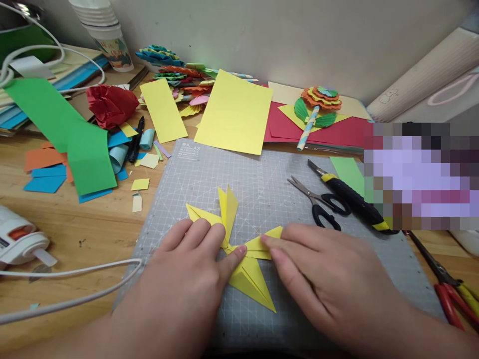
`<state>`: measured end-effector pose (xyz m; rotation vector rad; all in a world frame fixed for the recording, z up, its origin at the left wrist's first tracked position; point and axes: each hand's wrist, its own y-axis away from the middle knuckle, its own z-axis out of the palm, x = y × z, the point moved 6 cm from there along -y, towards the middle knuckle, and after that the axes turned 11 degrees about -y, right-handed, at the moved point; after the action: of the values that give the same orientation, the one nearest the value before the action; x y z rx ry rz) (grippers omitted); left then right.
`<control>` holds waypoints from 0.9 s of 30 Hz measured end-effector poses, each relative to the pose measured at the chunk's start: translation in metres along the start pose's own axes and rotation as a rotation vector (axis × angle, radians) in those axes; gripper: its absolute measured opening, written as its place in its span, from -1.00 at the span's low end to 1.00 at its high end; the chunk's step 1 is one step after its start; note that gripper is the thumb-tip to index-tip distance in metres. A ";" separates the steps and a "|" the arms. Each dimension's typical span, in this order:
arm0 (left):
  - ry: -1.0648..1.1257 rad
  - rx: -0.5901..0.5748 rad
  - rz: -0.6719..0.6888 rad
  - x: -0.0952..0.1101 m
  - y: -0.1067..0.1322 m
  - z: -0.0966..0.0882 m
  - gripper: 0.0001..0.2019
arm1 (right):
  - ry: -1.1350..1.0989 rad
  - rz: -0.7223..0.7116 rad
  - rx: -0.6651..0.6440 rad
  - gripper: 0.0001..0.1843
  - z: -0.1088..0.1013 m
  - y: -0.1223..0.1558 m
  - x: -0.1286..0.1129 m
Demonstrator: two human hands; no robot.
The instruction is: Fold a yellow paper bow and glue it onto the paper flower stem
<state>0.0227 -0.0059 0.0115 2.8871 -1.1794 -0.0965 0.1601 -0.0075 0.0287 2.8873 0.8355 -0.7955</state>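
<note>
A folded yellow paper star [253, 280] with long creased points lies on the grey cutting mat [179, 179]. My left hand [189, 274] holds it down from the left, fingers curled over one point and the thumb pressing near the centre. At the right, my right hand [329, 271] pinches the tip of another point between thumb and forefinger. One point sticks up away from me and another runs toward my lower right, both uncovered. Part of the star is hidden under my left fingers.
Black-handled scissors [314, 197] and a utility knife [352, 197] lie at the mat's right. Red-handled pliers [447, 284] rest beyond its edge. A glue gun [22, 239] and white cable [93, 294] are at left. Yellow sheets [235, 114] and a paper flower [318, 112] lie behind.
</note>
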 end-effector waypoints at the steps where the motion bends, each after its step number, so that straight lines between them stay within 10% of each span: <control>1: 0.003 -0.006 -0.008 -0.001 -0.001 0.000 -0.56 | -0.049 -0.037 -0.018 -0.65 0.003 -0.001 -0.002; 15: 0.077 0.120 -0.076 -0.004 0.000 -0.018 -0.88 | -0.140 -0.054 -0.175 -0.70 0.019 -0.005 -0.002; 27: 0.389 0.290 -0.181 -0.021 0.000 -0.031 -0.74 | -0.248 0.164 -0.107 -0.94 0.024 -0.017 0.012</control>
<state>0.0100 0.0084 0.0430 3.0424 -0.9259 0.6539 0.1487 0.0091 0.0042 2.6491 0.5875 -1.0280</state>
